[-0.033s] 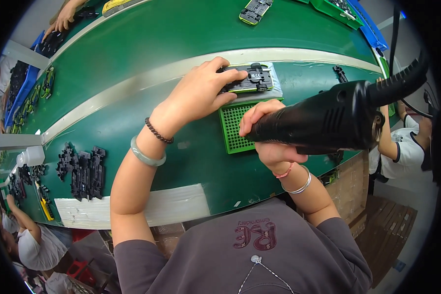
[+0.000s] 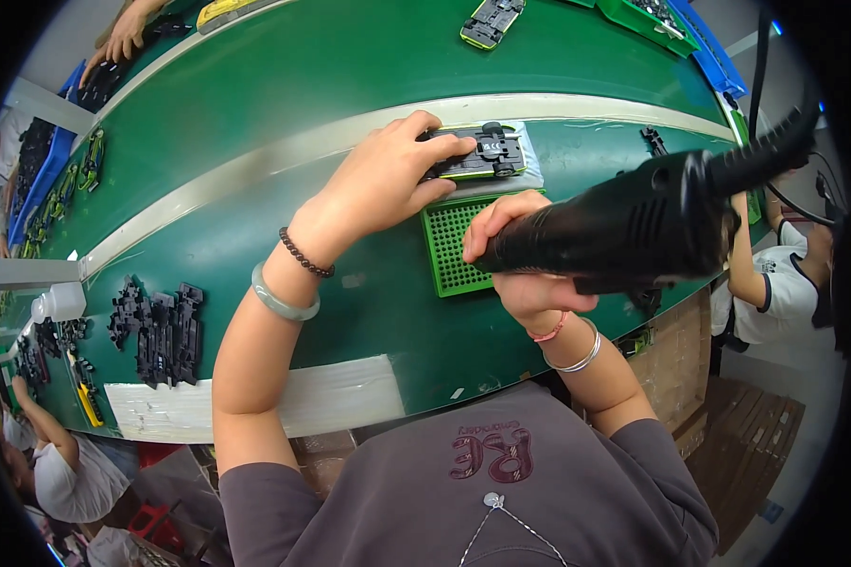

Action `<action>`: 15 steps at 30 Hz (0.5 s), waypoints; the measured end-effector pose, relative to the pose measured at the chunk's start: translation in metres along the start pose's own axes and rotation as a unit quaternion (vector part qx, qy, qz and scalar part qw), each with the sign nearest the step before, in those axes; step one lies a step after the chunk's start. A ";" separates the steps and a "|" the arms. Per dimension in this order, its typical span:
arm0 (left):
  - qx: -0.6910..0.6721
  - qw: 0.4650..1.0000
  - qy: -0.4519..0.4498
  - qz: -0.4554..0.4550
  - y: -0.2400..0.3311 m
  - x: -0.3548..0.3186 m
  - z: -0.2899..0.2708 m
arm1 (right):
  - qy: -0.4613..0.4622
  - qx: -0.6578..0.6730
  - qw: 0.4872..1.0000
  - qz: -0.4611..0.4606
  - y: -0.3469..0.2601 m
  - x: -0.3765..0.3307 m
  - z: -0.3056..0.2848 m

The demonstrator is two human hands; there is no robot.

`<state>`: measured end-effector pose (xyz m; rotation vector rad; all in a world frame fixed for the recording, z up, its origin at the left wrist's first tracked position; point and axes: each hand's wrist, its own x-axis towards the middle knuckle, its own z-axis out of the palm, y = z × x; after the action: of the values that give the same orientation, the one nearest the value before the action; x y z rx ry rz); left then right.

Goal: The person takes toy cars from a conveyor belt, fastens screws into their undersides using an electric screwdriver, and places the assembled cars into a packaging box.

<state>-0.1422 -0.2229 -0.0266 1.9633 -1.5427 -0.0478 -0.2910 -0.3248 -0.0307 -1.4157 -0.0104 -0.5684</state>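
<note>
My left hand (image 2: 383,175) is closed on a toy car (image 2: 497,149) that lies upside down on a pale pad (image 2: 531,161). Its black underside and wheels face up, and a yellow-green edge shows below. My right hand (image 2: 520,255) grips a black power screwdriver (image 2: 605,231), held tilted, with a thick cord leaving its upper end. The tool's tip is hidden by the hand. Beneath that hand and partly covered by it is a green tray (image 2: 449,248) with rows of small holes, just in front of the car.
Black plastic chassis parts (image 2: 165,331) lie on the left of the green table. Another upturned toy car (image 2: 492,21) is beyond the white strip (image 2: 586,106). Green and blue bins (image 2: 719,59) stand at the far right. Other people work around the table.
The rear end of the screwdriver and its cord have shifted very slightly. My left hand and the toy car look the same.
</note>
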 end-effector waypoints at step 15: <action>-0.006 1.000 -0.029 -0.002 0.004 0.000 -0.005 | 0.083 0.098 0.972 -0.197 -0.030 0.089 -0.044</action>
<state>-0.1435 -0.2212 -0.0204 1.9721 -1.5715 -0.1168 -0.2394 -0.4000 0.0195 -1.1733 -0.2125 -0.9853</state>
